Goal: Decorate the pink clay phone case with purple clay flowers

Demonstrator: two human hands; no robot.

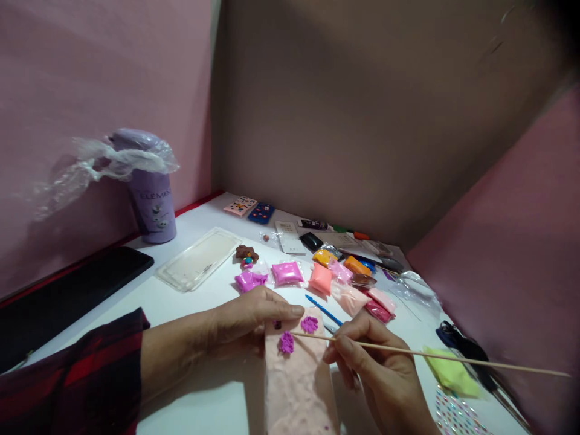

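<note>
My left hand [258, 311] grips the top left edge of a clay-covered phone case [299, 386], thumb lying over its upper end. The case's face is coated in uneven peach clay. Two purple clay flowers sit near the top: one flower [287, 342] lower left, the other flower [310, 324] upper right. A small dark spot shows beside my left thumb. Pinched in my right hand [376, 368] is a long thin wooden skewer [453, 358]. Its tip is at the right edge of the lower flower; whether it presses in, I cannot tell.
Beyond the hands lie clay packets [287, 273] in several colours, a blue pen-like tool [322, 309] and a clear plastic case [199, 260]. A purple tumbler [154, 205] and a black phone-like slab [77, 302] are at left. Rhinestones [457, 414] and a yellow packet [453, 371] lie right.
</note>
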